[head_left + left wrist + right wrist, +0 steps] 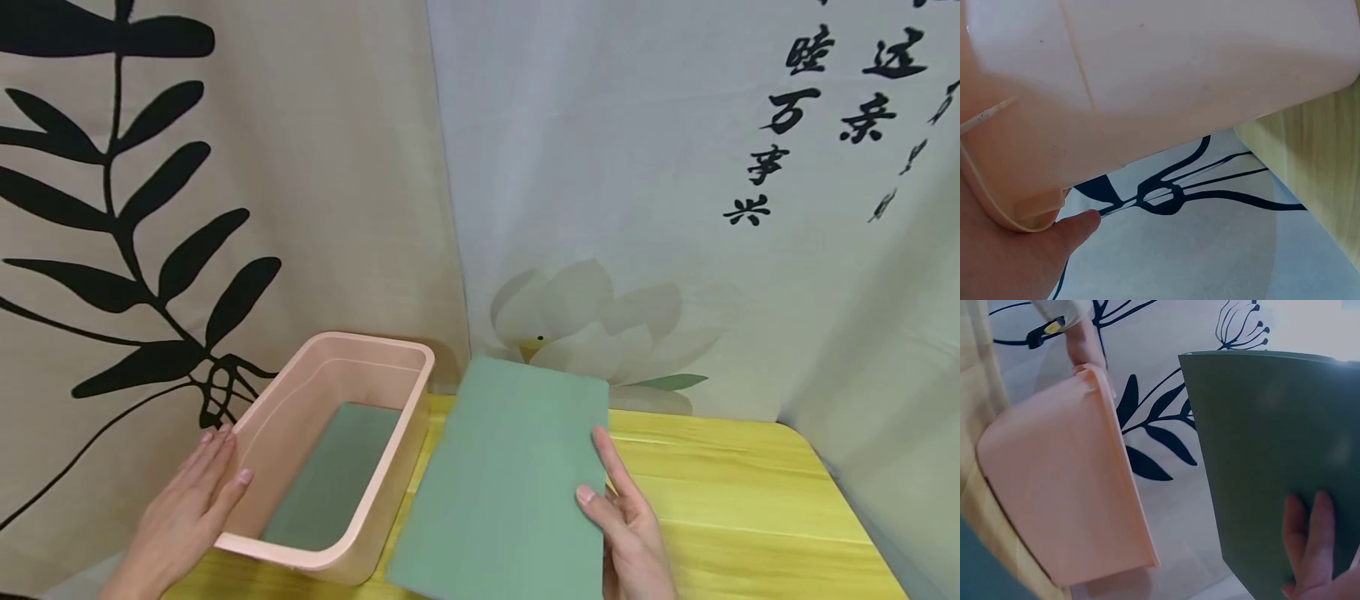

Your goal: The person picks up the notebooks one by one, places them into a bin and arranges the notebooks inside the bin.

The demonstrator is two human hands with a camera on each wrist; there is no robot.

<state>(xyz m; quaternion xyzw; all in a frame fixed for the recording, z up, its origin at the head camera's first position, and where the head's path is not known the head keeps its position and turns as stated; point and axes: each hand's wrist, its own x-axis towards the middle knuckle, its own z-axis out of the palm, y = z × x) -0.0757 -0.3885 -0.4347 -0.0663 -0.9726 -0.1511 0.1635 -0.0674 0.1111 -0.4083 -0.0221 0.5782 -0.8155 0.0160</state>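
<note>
A pink plastic bin [386, 492] stands at the left of the table, a flat green notebook [330, 483] lying on its floor. My left hand [183, 508] rests with straight fingers on the bin's near left rim, thumb over the inner side. In the left wrist view the bin's outer wall [1166, 75] fills the top, and a finger reaches past the rim. To the right of the bin, my right hand [633, 533] holds a second green notebook [517, 475] by its right edge, thumb on the front. Fingers [1316, 537] press its other face in the right wrist view.
The yellow wood-look table [720, 492] extends to the right, its far right corner rounded. Behind it hangs a pale cloth [600, 167] printed with dark leaves, a faint flower and written characters. The bin's far end is near the cloth.
</note>
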